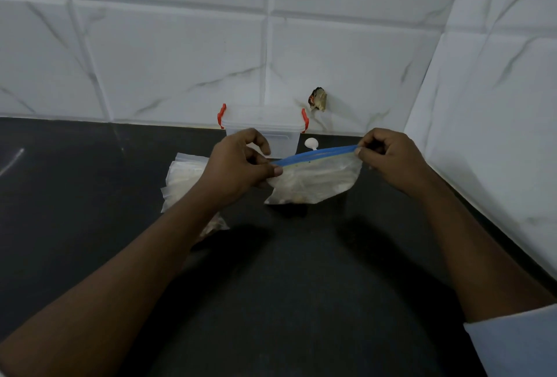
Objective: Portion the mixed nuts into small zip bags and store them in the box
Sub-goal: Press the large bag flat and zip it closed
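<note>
A clear zip bag (316, 180) with a blue seal strip hangs just above the dark counter, with pale contents inside. My left hand (238, 165) pinches the left end of the blue strip. My right hand (388, 156) pinches its right end, so the strip is stretched between them. Behind the bag stands a translucent plastic box (265, 123) with a lid and red clips, against the wall. A stack of clear bags (180, 180) lies on the counter left of my left hand, and a bag of nuts (215, 224) shows partly under my left forearm.
A white spoon (312, 144) lies right of the box, partly hidden by the bag. White marble-look tiles form the back wall and the right wall (482, 105), meeting in a corner. A dark damaged spot (318, 99) marks the back wall. The black counter (286, 286) extends toward me.
</note>
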